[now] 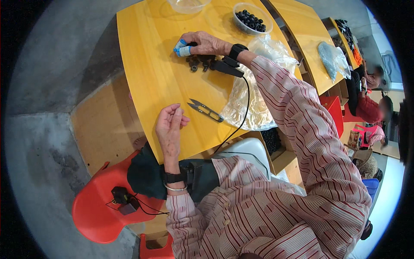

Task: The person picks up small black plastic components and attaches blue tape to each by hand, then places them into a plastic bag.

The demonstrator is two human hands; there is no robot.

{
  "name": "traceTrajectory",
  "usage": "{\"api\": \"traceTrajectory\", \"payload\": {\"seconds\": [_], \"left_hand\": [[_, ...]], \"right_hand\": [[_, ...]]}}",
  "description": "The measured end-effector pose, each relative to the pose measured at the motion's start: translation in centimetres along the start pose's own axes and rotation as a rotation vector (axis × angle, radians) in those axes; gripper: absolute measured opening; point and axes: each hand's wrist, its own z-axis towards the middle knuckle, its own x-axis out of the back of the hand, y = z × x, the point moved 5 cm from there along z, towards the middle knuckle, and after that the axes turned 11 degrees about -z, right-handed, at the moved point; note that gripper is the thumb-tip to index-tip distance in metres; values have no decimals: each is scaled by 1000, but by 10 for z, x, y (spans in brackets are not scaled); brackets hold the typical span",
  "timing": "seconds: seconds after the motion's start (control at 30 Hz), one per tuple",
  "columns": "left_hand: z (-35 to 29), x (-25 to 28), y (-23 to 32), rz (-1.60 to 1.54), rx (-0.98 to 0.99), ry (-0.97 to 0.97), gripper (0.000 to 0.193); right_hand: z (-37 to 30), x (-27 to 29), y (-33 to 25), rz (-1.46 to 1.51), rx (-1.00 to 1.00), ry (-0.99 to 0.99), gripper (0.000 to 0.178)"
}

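Observation:
My right hand point(202, 43) is at the far part of the yellow table, with blue-and-white wraps on its thumb and a finger. Its fingers are bent together, and a small black part point(192, 44) shows between them. Just below it lies a loose pile of small black parts point(194, 64), some of them ring-shaped. My left hand point(169, 128) is at the table's near left edge with its fingers curled and the thumb pressed to them. What that pinch holds, if anything, is too small to make out. Thread snips point(206, 110) lie just right of it.
A clear tub of black beads point(250, 21) stands at the far right, near another clear container point(188, 4). Clear plastic bags point(248, 105) cover the table's right side. A black cable point(247, 103) runs from my right wrist. A red chair point(97, 207) is at lower left; people sit far right.

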Motion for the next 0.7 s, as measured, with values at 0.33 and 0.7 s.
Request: {"api": "traceTrajectory", "payload": {"seconds": [0.33, 0.7], "left_hand": [[0, 2, 0, -15, -15, -2, 24], [2, 2, -2, 9, -33, -14, 25]], "right_hand": [[-40, 20, -21, 139, 81, 208, 42], [-97, 11, 22, 208, -170, 744, 48]]}}
